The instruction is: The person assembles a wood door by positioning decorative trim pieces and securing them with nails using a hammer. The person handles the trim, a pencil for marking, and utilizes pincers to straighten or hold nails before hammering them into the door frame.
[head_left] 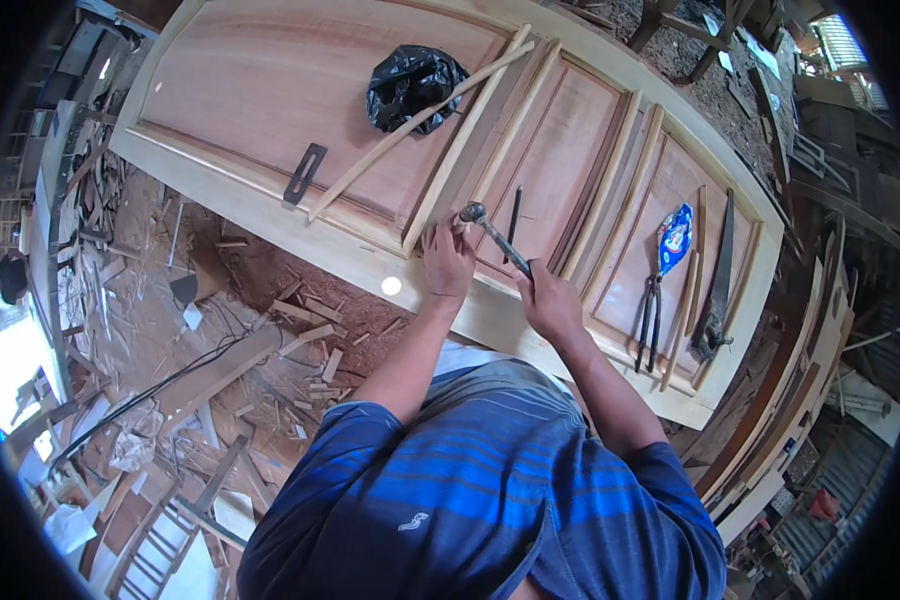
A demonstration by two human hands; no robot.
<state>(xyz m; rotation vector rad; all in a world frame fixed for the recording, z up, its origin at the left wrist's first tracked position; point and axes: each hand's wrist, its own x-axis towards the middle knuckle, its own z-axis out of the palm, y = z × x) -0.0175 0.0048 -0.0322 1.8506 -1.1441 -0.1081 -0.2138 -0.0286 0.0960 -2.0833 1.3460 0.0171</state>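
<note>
Left-side glare [10, 365], rim distortion

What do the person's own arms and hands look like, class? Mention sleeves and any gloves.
The left hand and right hand wear no gloves, and the forearms are bare. The short sleeves belong to a dark navy shirt with brighter blue and greyish stripes and a small pale emblem.

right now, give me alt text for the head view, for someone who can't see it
A person's right hand grips a hammer over a panelled wooden door, the hammer's head close to the left hand. Pincers, a handsaw and a black plastic bag lie on the door.
</note>
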